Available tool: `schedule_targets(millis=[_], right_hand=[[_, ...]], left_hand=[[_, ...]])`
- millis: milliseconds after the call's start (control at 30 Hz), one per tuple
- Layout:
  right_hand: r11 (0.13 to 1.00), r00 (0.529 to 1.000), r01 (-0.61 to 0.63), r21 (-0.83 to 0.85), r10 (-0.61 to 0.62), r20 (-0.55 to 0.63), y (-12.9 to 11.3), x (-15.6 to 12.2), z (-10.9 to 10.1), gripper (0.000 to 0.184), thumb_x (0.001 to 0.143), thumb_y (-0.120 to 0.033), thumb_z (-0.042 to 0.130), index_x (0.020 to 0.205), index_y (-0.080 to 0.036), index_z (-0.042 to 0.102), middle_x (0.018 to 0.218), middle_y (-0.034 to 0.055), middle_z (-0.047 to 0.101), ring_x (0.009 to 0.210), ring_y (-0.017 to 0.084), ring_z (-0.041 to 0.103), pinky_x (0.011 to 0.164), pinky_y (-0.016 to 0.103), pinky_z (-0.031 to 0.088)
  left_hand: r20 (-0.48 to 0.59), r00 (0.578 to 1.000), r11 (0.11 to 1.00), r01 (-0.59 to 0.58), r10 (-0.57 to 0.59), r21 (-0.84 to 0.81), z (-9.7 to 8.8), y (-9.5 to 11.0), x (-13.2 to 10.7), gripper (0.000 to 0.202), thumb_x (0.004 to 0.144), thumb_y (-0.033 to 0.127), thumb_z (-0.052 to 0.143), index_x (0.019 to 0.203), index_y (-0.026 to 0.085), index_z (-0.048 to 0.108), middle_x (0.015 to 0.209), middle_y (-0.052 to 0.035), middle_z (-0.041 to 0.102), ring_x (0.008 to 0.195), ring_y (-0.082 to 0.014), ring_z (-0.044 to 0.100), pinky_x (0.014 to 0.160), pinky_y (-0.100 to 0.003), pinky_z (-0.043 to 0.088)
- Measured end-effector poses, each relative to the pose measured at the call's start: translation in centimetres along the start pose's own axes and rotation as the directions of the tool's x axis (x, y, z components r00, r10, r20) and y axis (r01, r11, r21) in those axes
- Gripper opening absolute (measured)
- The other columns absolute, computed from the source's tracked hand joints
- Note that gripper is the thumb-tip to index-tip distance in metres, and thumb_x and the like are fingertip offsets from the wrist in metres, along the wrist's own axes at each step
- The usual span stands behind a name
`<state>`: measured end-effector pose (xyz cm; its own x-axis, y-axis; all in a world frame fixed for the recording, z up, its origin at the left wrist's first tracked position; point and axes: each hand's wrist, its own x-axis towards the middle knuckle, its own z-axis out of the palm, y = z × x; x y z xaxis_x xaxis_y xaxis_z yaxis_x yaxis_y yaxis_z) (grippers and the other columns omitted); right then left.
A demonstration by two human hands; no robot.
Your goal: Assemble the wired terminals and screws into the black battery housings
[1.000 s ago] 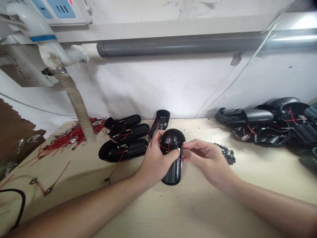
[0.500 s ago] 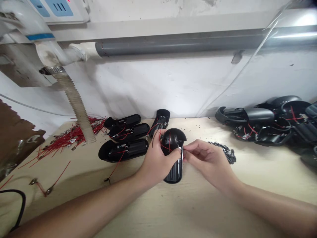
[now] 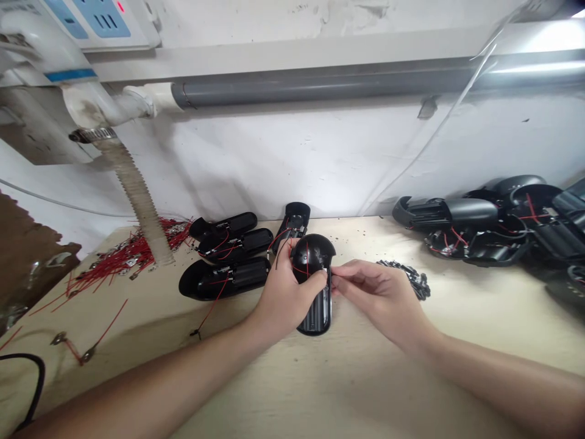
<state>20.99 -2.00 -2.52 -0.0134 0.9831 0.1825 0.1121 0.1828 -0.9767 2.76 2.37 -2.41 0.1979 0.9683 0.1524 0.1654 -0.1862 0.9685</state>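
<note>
My left hand (image 3: 283, 299) is wrapped round a black plastic shell (image 3: 314, 277) with red wires across its domed end, holding it just above the pale table (image 3: 320, 378). My right hand (image 3: 381, 296) is pinched at the shell's right edge, thumb and fingers pressed together on a small part too small to name. Three similar black shells with red wires (image 3: 228, 262) lie just left of my left hand. A small pile of dark parts (image 3: 409, 277) sits behind my right hand.
A heap of red wires with metal tabs (image 3: 123, 256) lies at the back left beside a ribbed hose (image 3: 137, 195). More black shells (image 3: 493, 228) are piled at the far right. A grey pipe (image 3: 320, 85) runs along the wall. A black cable (image 3: 27, 384) curls at the lower left.
Both hands and the shell have stayed almost in place, shifting slightly left in view. The right hand's pinch has closed in against the shell's edge.
</note>
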Motion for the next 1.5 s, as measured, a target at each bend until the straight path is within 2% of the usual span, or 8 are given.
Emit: schedule_targets(millis=[267, 467, 767, 933, 1100, 1300, 1500], right_hand=[[1.000, 0.999, -0.016, -0.022, 0.015, -0.047, 0.3, -0.2, 0.1, 0.012, 0.089, -0.033, 0.082, 0.092, -0.021, 0.082, 0.082, 0.0036, 0.080, 0.074, 0.013, 0.077, 0.069, 0.021, 0.062], [0.995, 0.999, 0.029, -0.099, -0.033, -0.036, -0.1, -0.5, 0.0, 0.011, 0.091, -0.032, 0.079, 0.094, -0.022, 0.083, 0.089, 0.0044, 0.083, 0.079, 0.014, 0.078, 0.074, 0.020, 0.063], [1.000, 0.999, 0.002, 0.002, -0.002, -0.039, -0.1, -0.1, 0.1, 0.011, 0.088, -0.028, 0.082, 0.090, -0.018, 0.078, 0.081, 0.0047, 0.080, 0.073, 0.012, 0.077, 0.068, 0.019, 0.061], [0.995, 0.999, 0.003, 0.099, 0.001, -0.043, -0.4, -0.2, 0.2, 0.016, 0.088, -0.025, 0.083, 0.098, -0.018, 0.073, 0.080, 0.0028, 0.078, 0.072, 0.013, 0.077, 0.069, 0.020, 0.063], [0.988, 1.000, -0.004, 0.156, 0.003, 0.004, -0.5, 0.0, -0.2, 0.018, 0.091, -0.024, 0.083, 0.104, -0.018, 0.073, 0.081, 0.0022, 0.078, 0.074, 0.012, 0.076, 0.072, 0.021, 0.062], [0.923, 0.986, -0.150, 0.353, 0.114, 0.122, -0.2, 0.7, -0.6, 0.022, 0.088, -0.021, 0.088, 0.102, -0.020, 0.072, 0.083, -0.0011, 0.077, 0.073, 0.009, 0.076, 0.068, 0.017, 0.059], [0.900, 0.969, -0.216, 0.380, 0.149, 0.197, -0.3, 0.7, -0.7, 0.016, 0.088, -0.023, 0.089, 0.093, -0.018, 0.074, 0.085, 0.0004, 0.077, 0.075, 0.008, 0.074, 0.069, 0.017, 0.057]], left_hand=[[0.045, 0.999, 1.000, 0.003, -0.002, -0.025, 0.2, 0.0, 0.0, 0.032, 0.087, 0.020, 0.071, 0.116, 0.021, 0.057, 0.115, -0.0047, 0.063, 0.108, -0.0228, 0.064, 0.103, -0.043, 0.051], [0.038, 0.999, 0.999, -0.030, 0.031, -0.031, 0.2, -0.2, -0.1, 0.030, 0.088, 0.018, 0.070, 0.116, 0.021, 0.058, 0.117, -0.0047, 0.058, 0.108, -0.0221, 0.064, 0.106, -0.045, 0.051], [0.043, 0.998, 0.999, -0.040, 0.039, 0.006, 0.3, 0.1, 0.1, 0.031, 0.087, 0.018, 0.070, 0.116, 0.020, 0.057, 0.117, -0.0048, 0.059, 0.106, -0.0206, 0.062, 0.099, -0.040, 0.051], [0.057, 0.998, 0.999, -0.043, 0.042, 0.010, 0.2, 0.1, 0.0, 0.028, 0.088, 0.020, 0.069, 0.113, 0.019, 0.057, 0.113, -0.0052, 0.059, 0.102, -0.0211, 0.063, 0.097, -0.041, 0.052], [0.073, 0.997, 0.999, 0.000, 0.003, -0.052, 0.1, 0.1, 0.0, 0.029, 0.087, 0.019, 0.071, 0.113, 0.021, 0.058, 0.113, -0.0045, 0.063, 0.103, -0.0223, 0.065, 0.102, -0.045, 0.052], [0.087, 0.994, 0.983, 0.084, -0.070, -0.161, 0.0, 0.1, 0.0, 0.032, 0.086, 0.022, 0.077, 0.114, 0.020, 0.062, 0.104, -0.0026, 0.070, 0.096, -0.0214, 0.067, 0.099, -0.045, 0.055], [0.147, 0.984, 0.954, 0.134, -0.096, -0.268, -0.5, 0.6, -0.1, 0.027, 0.085, 0.023, 0.079, 0.106, 0.019, 0.063, 0.098, -0.0019, 0.071, 0.088, -0.0196, 0.068, 0.086, -0.038, 0.058]])
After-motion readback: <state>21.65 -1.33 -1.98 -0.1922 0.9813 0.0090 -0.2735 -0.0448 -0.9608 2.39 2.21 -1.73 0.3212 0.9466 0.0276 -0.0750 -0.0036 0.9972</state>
